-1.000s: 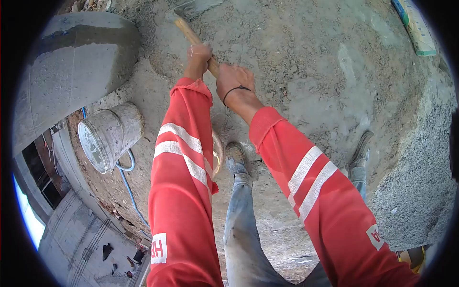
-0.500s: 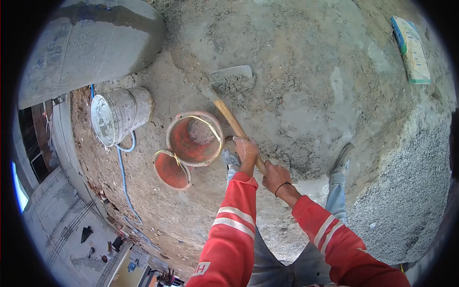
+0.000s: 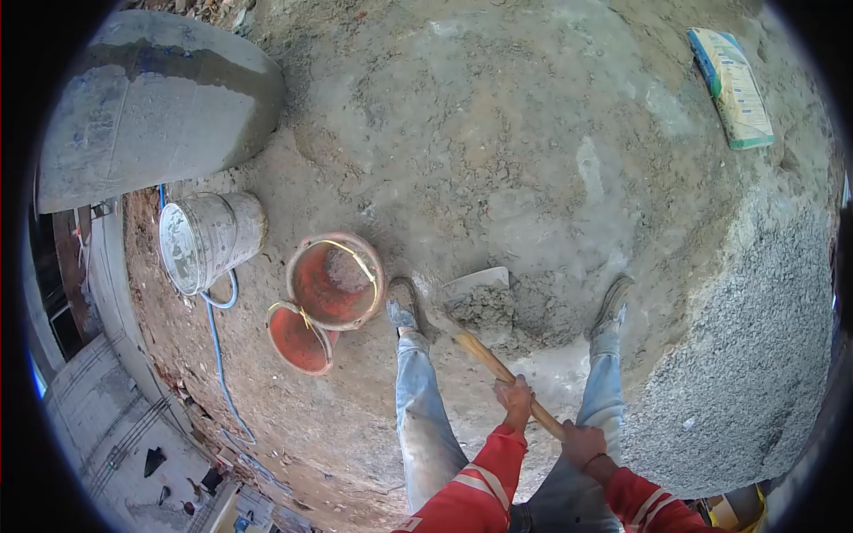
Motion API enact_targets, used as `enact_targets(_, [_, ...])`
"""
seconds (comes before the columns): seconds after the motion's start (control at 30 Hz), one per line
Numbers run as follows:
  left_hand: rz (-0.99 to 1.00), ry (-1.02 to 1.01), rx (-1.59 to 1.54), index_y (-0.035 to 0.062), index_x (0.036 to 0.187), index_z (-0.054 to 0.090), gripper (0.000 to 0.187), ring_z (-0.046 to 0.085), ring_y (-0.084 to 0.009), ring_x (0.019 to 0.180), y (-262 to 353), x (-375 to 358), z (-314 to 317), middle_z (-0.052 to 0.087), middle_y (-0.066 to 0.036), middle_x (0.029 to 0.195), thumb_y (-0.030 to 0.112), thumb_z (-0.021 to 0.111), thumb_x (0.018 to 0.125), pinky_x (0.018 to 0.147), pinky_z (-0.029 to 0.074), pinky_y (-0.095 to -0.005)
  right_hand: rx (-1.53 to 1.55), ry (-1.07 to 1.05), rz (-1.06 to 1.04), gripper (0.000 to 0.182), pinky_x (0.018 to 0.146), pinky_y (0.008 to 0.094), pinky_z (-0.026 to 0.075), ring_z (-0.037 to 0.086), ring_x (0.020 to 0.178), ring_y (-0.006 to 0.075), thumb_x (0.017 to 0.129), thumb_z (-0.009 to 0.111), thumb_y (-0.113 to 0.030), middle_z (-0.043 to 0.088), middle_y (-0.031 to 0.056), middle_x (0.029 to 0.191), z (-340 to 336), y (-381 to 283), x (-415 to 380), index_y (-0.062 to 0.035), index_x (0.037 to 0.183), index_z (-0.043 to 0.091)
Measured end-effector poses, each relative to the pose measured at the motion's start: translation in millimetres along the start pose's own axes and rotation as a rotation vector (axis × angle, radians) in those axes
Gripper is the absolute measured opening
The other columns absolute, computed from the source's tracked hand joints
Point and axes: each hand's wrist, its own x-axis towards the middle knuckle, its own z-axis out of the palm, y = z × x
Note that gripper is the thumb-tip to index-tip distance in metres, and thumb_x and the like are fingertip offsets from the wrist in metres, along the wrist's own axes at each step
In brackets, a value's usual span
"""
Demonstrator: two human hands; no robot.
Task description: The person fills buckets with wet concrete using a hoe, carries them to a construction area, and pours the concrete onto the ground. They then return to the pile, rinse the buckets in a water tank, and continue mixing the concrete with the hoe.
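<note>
My left hand is wrapped round the middle of a wooden handle. Farther back, toward the handle's end, my right hand grips the same handle, a dark band round its wrist. The handle belongs to a hoe-like tool whose pale metal blade lies on the ground between my feet, against a heap of wet grey mortar. Left of my left shoe are two orange-red buckets, the larger one with some grey material inside and the smaller one tilted beside it.
A mortar-stained white bucket lies at the left near a blue hose. A large concrete cylinder fills the upper left. Grey gravel is piled at the right. A bag lies at the upper right.
Both hands have drawn the tool back toward my body; its blade now sits between my feet, in the mortar. The camera view has shifted, showing more of my legs.
</note>
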Motion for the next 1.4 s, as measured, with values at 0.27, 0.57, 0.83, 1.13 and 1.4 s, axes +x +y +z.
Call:
enact_targets(0.27, [0.702,-0.207,-0.222,-0.0046,0.115,0.038,0.041,0.055,-0.0175,0.044,276,54,34,0.053,-0.008,0.063,0.009,0.06,0.083,0.039,0.046,-0.0319,0.106,0.679,-0.13,0.027,0.065,0.0493,0.049,0.065,0.073,0.0383,0.074,0.064,-0.012,0.066,0.0135,0.08,-134,-87,171,-0.0109,0.098,0.051])
enact_targets(0.57, [0.744,-0.218,0.236,-0.0068,0.08,0.054,0.023,0.063,-0.0254,0.052,483,209,91,0.061,-0.016,0.065,0.015,0.058,0.086,0.048,0.052,-0.038,0.316,0.595,-0.108,0.024,0.08,0.0462,0.05,0.064,0.094,0.0365,0.074,0.065,-0.01,0.067,0.019,0.091,-299,-204,292,-0.0046,0.097,0.06])
enact_targets(0.83, [0.574,-0.196,0.15,-0.0093,0.086,0.053,0.025,0.06,-0.0241,0.052,346,153,71,0.056,-0.014,0.065,0.014,0.06,0.084,0.043,0.049,-0.0381,0.271,0.44,-0.037,0.025,0.082,0.046,0.05,0.065,0.094,0.0359,0.072,0.064,-0.006,0.067,0.0225,0.092,-228,-156,212,-0.0041,0.097,0.06])
enact_targets(1.13, [0.334,-0.451,-0.112,-0.005,0.091,0.045,0.021,0.054,-0.021,0.047,226,91,99,0.054,-0.011,0.067,0.012,0.058,0.089,0.04,0.048,-0.035,0.171,0.567,-0.06,0.027,0.075,0.0456,0.05,0.066,0.084,0.0355,0.073,0.062,-0.007,0.067,0.0178,0.081,-161,-48,153,-0.0064,0.1,0.058])
enact_targets(1.4, [0.175,-0.401,-0.224,0.0046,0.094,0.042,0.018,0.047,-0.0146,0.044,144,29,115,0.048,-0.005,0.063,0.008,0.058,0.087,0.039,0.044,-0.0305,0.204,0.328,0.028,0.028,0.069,0.0473,0.05,0.066,0.074,0.0359,0.073,0.065,-0.012,0.065,0.0141,0.072,-90,33,72,-0.0085,0.097,0.051])
